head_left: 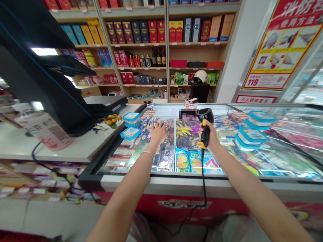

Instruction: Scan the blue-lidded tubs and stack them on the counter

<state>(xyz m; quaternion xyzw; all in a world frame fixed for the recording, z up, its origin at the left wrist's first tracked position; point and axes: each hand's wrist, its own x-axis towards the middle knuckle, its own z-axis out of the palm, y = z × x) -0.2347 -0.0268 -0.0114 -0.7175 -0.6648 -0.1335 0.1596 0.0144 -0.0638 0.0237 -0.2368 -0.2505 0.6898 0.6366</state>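
My right hand (211, 137) is wrapped round the handle of a black and yellow barcode scanner (205, 116), held up over the chest freezer (176, 178). The scanner's cord hangs down across the freezer's front. My left hand (158, 131), fingers spread and palm down, lies over a row of slim white and blue wrapped packets (145, 127) on the glass top. Beside them at the left stand blue-lidded tubs (130, 133). More blue-lidded tubs (252, 136) are stacked at the right. Colourful bags (183, 160) show through the glass.
At the left is a white counter (83, 146) with a black checkout machine (68, 101), a pinkish bottle (46, 129) and small yellow fruit (112, 119). A pink cup-like item (191, 103) stands at the freezer's far edge. Shelves (141, 45) of boxes and bottles line the back.
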